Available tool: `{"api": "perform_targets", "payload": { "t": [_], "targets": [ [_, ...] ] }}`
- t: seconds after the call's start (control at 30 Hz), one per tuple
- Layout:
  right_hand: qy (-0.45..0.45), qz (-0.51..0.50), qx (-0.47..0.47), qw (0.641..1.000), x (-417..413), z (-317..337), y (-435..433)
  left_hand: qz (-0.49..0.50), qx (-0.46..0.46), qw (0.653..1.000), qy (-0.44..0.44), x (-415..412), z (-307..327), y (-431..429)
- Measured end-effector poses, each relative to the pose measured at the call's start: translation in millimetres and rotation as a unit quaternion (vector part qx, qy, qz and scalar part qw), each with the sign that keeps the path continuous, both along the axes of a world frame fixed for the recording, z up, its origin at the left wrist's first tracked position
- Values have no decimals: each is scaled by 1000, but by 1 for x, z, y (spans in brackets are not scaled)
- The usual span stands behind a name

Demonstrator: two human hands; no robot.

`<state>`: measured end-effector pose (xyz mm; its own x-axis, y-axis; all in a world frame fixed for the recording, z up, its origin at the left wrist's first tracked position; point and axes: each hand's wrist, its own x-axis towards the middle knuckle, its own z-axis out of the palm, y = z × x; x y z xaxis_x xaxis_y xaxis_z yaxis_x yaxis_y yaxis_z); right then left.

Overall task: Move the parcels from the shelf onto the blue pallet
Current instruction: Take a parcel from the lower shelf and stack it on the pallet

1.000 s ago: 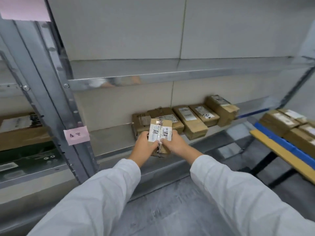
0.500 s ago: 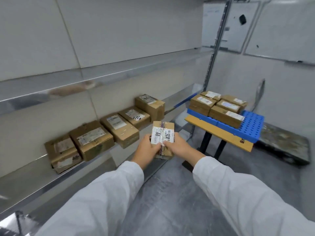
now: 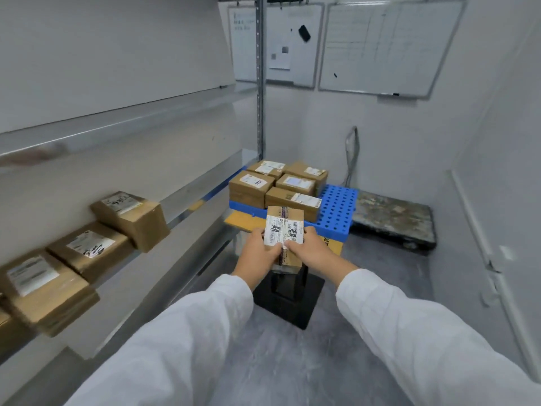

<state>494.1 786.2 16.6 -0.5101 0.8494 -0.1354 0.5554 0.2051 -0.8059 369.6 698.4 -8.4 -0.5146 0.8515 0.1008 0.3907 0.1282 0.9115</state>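
I hold a small brown cardboard parcel (image 3: 285,221) with a white label in both hands, in front of me and just short of the blue pallet (image 3: 336,210). My left hand (image 3: 257,253) grips its left side and my right hand (image 3: 311,252) its right side. The perforated blue pallet rests on a yellow table top (image 3: 240,220) and carries several brown parcels (image 3: 292,197) on its left part. On the metal shelf (image 3: 187,212) to my left lie three more labelled parcels (image 3: 128,215), blurred by motion.
The table stands on a black pedestal base (image 3: 289,300). A worn grey platform (image 3: 392,218) lies on the floor beyond the pallet. Whiteboards (image 3: 386,45) hang on the far wall. A shelf upright (image 3: 259,83) rises behind the pallet. Grey floor lies between me and the table.
My view has swung right from the shelf toward the pallet. Both hands carried the parcel away from the shelf, and it now sits just before the pallet's near edge.
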Motion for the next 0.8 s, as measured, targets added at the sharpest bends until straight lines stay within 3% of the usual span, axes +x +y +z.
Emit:
{"api": "perform_targets", "payload": {
  "t": [0.37,0.8],
  "targets": [
    [-12,-65,1,998,55,-4,125,-74,-21,997,14,45,-7,143],
    [-32,-105,25,994,28,21,322,-128,14,992,-11,12,6,359]
  ]
}}
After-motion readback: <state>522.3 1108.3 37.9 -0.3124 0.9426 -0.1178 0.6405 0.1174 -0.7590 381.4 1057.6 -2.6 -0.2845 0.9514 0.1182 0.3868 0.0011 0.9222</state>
